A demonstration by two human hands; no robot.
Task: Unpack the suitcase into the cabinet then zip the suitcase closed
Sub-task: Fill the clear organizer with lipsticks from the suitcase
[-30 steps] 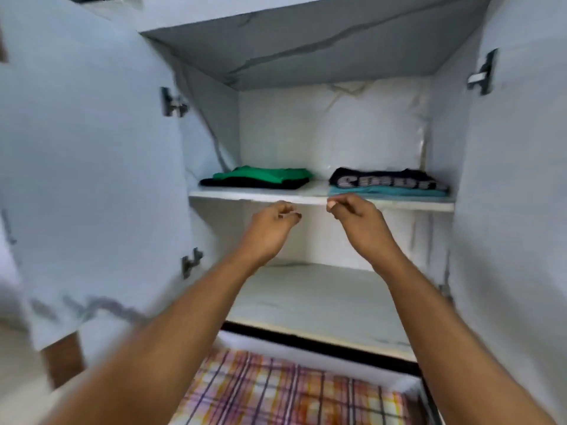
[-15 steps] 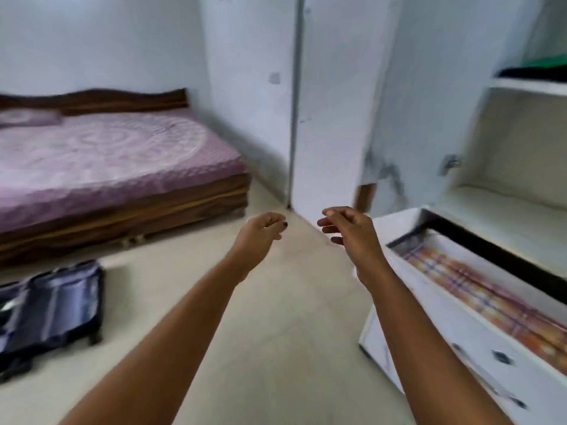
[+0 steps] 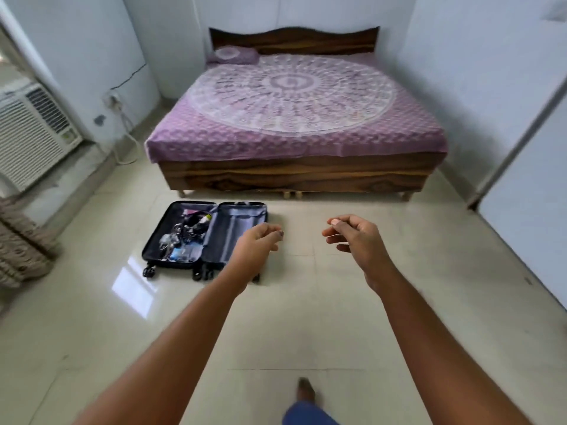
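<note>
I have both hands out in front of me with nothing in them. My left hand [image 3: 259, 245] has its fingers loosely curled and relaxed, and my right hand [image 3: 356, 237] is the same, fingers slack and a little apart. The suitcase [image 3: 205, 237] lies open flat on the floor [image 3: 306, 317], ahead of me and to the left, just short of the bed [image 3: 294, 118]. My left hand is clearly the nearer one; in this view it overlaps the right edge of the case, though I judge it is held above the floor and not touching. The right hand sits well off to the right of it. The two halves lie side by side, so the opened case spreads left to right, while each half runs away from me, wheels toward me and top end toward the bed. The left half holds a heap of small things [image 3: 184, 237] I can't make out; the right half looks bare. I judge my next reach goes down and left, into that left half
</note>
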